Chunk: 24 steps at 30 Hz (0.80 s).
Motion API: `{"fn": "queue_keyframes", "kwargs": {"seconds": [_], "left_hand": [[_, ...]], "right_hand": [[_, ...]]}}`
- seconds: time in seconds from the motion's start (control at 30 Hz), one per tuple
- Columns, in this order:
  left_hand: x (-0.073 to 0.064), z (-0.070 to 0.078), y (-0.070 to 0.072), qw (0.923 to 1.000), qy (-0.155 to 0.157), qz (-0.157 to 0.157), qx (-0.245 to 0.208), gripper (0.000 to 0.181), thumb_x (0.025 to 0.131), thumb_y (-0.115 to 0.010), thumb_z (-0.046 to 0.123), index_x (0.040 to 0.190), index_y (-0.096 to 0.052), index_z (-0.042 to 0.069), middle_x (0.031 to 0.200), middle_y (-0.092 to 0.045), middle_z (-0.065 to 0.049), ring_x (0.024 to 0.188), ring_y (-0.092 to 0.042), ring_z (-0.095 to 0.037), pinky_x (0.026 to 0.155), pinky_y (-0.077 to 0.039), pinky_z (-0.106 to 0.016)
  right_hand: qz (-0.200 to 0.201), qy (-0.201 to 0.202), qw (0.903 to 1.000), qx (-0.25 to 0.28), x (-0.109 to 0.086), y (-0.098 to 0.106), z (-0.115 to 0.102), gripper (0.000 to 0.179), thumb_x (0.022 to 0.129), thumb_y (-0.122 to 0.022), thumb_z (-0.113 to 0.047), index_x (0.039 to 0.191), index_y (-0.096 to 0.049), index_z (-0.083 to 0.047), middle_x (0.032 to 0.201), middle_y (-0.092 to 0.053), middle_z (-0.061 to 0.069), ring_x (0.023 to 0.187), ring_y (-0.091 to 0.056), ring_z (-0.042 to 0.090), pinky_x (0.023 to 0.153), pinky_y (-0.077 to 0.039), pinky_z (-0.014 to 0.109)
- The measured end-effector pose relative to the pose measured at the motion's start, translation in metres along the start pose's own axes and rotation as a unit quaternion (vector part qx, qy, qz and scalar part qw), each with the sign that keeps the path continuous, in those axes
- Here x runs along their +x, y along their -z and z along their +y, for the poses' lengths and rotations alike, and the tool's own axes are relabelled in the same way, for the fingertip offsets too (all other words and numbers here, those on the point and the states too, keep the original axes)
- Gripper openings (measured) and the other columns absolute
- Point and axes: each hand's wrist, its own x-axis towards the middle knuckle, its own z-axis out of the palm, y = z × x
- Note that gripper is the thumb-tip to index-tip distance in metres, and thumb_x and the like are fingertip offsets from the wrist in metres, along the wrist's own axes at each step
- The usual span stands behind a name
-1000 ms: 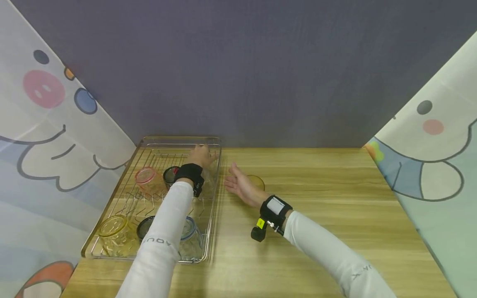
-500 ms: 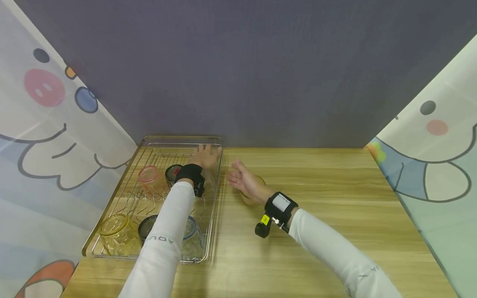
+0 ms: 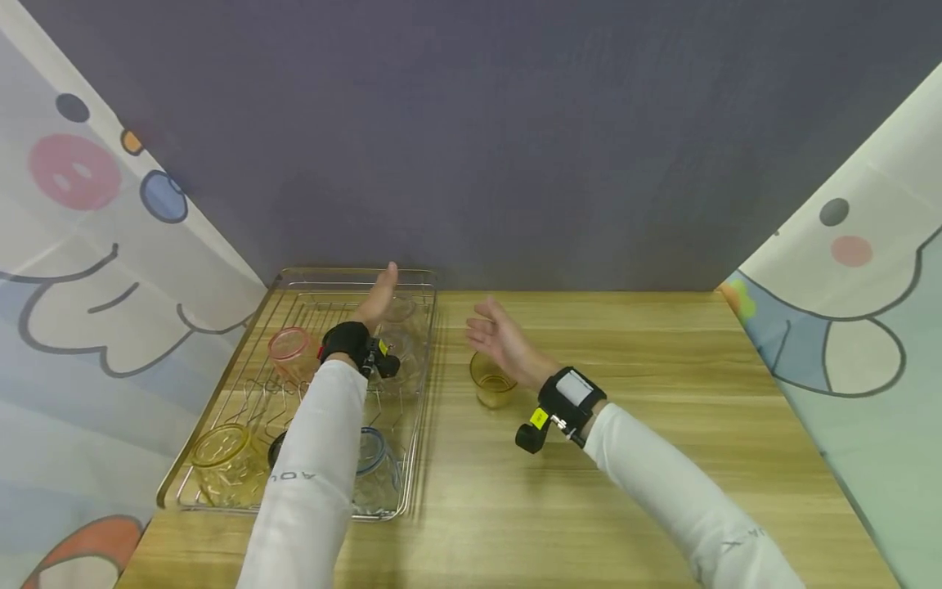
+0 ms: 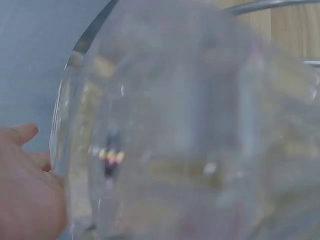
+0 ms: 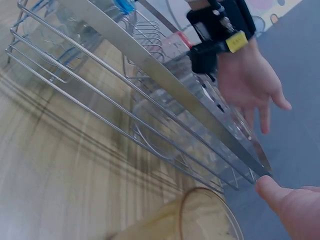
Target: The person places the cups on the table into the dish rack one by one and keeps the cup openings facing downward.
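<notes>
My left hand [image 3: 377, 301] is over the back right of the wire rack [image 3: 415, 466], with straight fingers and nothing in its grasp. Right beside it stands clear glassware [image 3: 403, 335] in the rack, which fills much of the left wrist view as a blurred clear glass [image 4: 165, 125]. Whether the hand touches it I cannot tell. An amber glass [image 3: 491, 383] stands on the table just right of the rack. Above and to the right of that glass, my right hand [image 3: 509, 343] hangs with relaxed fingers, holding nothing. In the right wrist view its thumb shows near the rack's rim [image 5: 210, 117].
A pink glass [image 3: 290, 350] stands at mid-left in the rack. At its front are a yellow glass [image 3: 230, 466] and a blue-rimmed glass [image 3: 377, 470]; a dark one is partly behind my left sleeve [image 3: 309, 474]. A grey panel [image 3: 515, 147] closes off the back.
My left hand has turned from palm-down over the clear glassware to upright beside it, shifting left. My right hand has drifted right and slightly back, uncovering the amber glass.
</notes>
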Motion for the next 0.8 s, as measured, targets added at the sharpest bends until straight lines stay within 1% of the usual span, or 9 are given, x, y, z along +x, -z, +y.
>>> {"fn": "queue_keyframes", "kwargs": {"seconds": [0.07,0.1,0.2,0.3,0.4,0.47,0.63,0.73,0.8], "left_hand": [[-0.006,0.002,0.005,0.9999,0.004,0.008,-0.008,0.075,0.1,-0.001,0.063,0.157,0.019,0.019,0.164,0.025,-0.008,0.152,0.022,-0.033,0.123,0.008,-0.06],[-0.01,0.005,0.007,0.9998,0.007,0.012,-0.018,0.075,0.1,-0.002,0.064,0.157,0.019,0.02,0.164,0.025,-0.007,0.152,0.022,-0.031,0.123,0.009,-0.059],[-0.021,0.014,0.011,0.9982,0.001,0.024,-0.056,0.073,0.101,-0.004,0.062,0.157,0.017,0.021,0.165,0.022,-0.006,0.153,0.021,-0.029,0.123,0.011,-0.057],[-0.031,0.021,0.015,0.9951,-0.014,0.025,-0.095,0.07,0.103,-0.004,0.058,0.158,0.014,0.019,0.166,0.015,-0.011,0.154,0.017,-0.032,0.123,0.01,-0.057],[-0.037,0.024,0.019,0.9918,-0.037,0.024,-0.12,0.069,0.104,-0.004,0.054,0.159,0.009,0.016,0.166,0.009,-0.019,0.154,0.011,-0.036,0.123,0.007,-0.06],[-0.04,0.025,0.021,0.9893,-0.049,0.026,-0.135,0.07,0.104,-0.004,0.053,0.159,0.008,0.013,0.166,0.008,-0.021,0.154,0.009,-0.038,0.123,0.007,-0.06],[-0.047,0.022,0.029,0.9862,-0.062,0.029,-0.151,0.072,0.103,-0.002,0.056,0.16,0.006,0.013,0.166,0.006,-0.022,0.154,0.008,-0.037,0.123,0.01,-0.059],[-0.049,0.016,0.036,0.9842,-0.076,0.025,-0.158,0.073,0.102,-0.002,0.057,0.16,0.005,0.013,0.166,0.006,-0.021,0.154,0.008,-0.036,0.122,0.011,-0.059],[-0.047,0.01,0.042,0.9823,-0.087,0.022,-0.164,0.074,0.102,-0.001,0.058,0.16,0.004,0.013,0.166,0.007,-0.022,0.154,0.008,-0.036,0.122,0.012,-0.058]], "right_hand": [[0.007,0.007,0.9999,0.011,0.0,0.004,-0.002,0.074,0.107,-0.015,-0.05,0.157,-0.002,0.002,0.161,-0.011,0.032,0.15,-0.021,0.043,0.125,-0.02,0.046],[0.01,0.01,0.9998,0.012,0.0,0.006,-0.004,0.074,0.107,-0.014,-0.05,0.157,-0.002,0.003,0.161,-0.011,0.033,0.15,-0.021,0.043,0.125,-0.021,0.046],[0.021,0.018,0.9993,0.024,-0.002,0.015,-0.007,0.074,0.106,-0.015,-0.05,0.157,-0.003,0.003,0.161,-0.012,0.032,0.15,-0.021,0.043,0.124,-0.022,0.046],[0.026,0.022,0.9989,0.032,-0.005,0.026,-0.011,0.075,0.106,-0.015,-0.051,0.157,-0.002,0.002,0.161,-0.011,0.031,0.151,-0.019,0.042,0.125,-0.02,0.046],[0.028,0.03,0.9985,0.036,-0.009,0.038,-0.015,0.077,0.105,-0.016,-0.053,0.157,0.001,0.002,0.162,-0.008,0.03,0.152,-0.016,0.042,0.125,-0.018,0.046],[0.031,0.038,0.9982,0.036,-0.012,0.045,-0.017,0.079,0.105,-0.016,-0.054,0.157,0.002,0.002,0.162,-0.007,0.03,0.152,-0.016,0.042,0.125,-0.017,0.046],[0.039,0.053,0.9973,0.031,-0.021,0.064,-0.023,0.079,0.105,-0.017,-0.055,0.157,0.003,0.001,0.162,-0.007,0.03,0.152,-0.015,0.041,0.126,-0.015,0.046],[0.045,0.056,0.997,0.03,-0.025,0.077,-0.027,0.08,0.104,-0.018,-0.056,0.157,0.003,0.0,0.163,-0.005,0.029,0.152,-0.013,0.04,0.126,-0.013,0.045],[0.052,0.056,0.9967,0.027,-0.028,0.087,-0.03,0.081,0.104,-0.018,-0.057,0.157,0.004,-0.001,0.164,-0.005,0.027,0.153,-0.012,0.039,0.127,-0.012,0.044]]}}
